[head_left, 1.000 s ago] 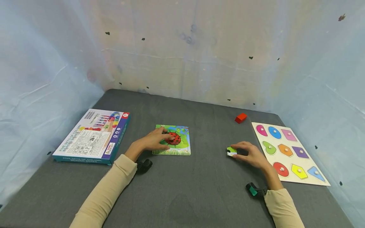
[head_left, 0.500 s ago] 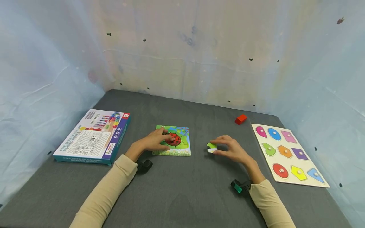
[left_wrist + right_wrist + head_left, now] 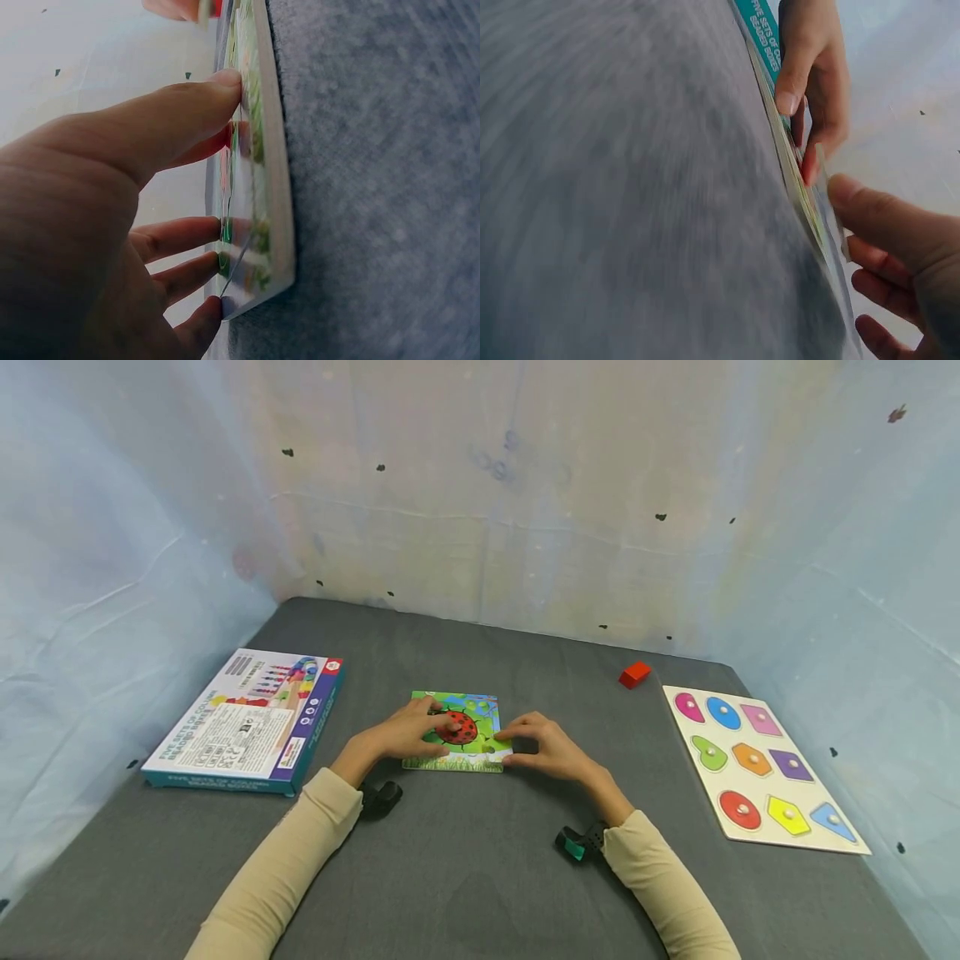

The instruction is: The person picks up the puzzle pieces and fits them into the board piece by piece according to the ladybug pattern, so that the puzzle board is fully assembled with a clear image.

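A square ladybug jigsaw puzzle point(image 3: 453, 764) lies flat on the dark table. My left hand point(image 3: 405, 732) rests on its left part; the left wrist view shows the thumb and several fingertips touching its surface, spread apart. At the puzzle's right edge, my right hand point(image 3: 553, 752) pinches a small green and white puzzle piece point(image 3: 499, 746) between thumb and fingers. In the right wrist view the puzzle piece point(image 3: 843, 238) appears edge-on and tilted above the board. Whether it touches the board I cannot tell.
A flat toy box point(image 3: 240, 718) lies at the left. A red block point(image 3: 634, 674) sits toward the back right. A cream shape board point(image 3: 757, 793) with colourful knobbed pieces lies at the right. Pale plastic sheeting point(image 3: 480, 510) rises behind the table.
My right hand has moved left with the puzzle piece, from near the shape board to the ladybug puzzle's right edge. My left hand has stayed on the puzzle.
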The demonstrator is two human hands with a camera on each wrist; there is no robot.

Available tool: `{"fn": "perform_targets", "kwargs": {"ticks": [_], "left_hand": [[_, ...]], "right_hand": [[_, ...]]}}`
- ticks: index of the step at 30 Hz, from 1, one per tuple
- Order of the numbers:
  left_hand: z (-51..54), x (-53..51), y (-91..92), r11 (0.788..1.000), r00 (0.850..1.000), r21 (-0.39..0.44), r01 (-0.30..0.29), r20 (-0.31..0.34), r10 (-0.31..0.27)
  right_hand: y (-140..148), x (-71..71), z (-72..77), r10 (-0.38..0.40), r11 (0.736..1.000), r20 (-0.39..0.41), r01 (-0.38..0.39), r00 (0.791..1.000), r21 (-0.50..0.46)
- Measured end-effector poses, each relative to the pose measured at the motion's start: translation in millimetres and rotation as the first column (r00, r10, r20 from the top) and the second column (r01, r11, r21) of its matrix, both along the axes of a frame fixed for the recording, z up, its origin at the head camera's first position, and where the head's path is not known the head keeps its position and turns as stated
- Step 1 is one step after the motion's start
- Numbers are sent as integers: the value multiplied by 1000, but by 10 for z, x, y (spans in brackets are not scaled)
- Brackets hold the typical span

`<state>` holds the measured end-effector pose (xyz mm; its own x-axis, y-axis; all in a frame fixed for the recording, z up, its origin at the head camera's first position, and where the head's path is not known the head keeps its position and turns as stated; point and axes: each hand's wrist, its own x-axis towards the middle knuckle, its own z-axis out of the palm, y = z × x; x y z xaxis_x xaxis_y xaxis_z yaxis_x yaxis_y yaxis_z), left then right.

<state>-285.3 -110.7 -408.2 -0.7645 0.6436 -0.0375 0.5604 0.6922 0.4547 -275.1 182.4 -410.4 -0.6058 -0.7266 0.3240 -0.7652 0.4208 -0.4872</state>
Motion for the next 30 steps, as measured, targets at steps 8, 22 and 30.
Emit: {"fn": "perform_targets", "kwargs": {"ticks": [8,22,30], "left_hand": [[8,-6,6,1000,1000,-1,-1,6,1],[-2,-13,39,998,997,46,50,-52,-48],[-3,6,49,991,990,40,127,-64,-124]], "right_hand": [[-163,-43,-66,8,1000,12,-8,1000,21],[-237,-48,-102,24,1000,-22,-24,999,4],[-244,-43,-120,31,999,-13,-31,999,-3]]}}
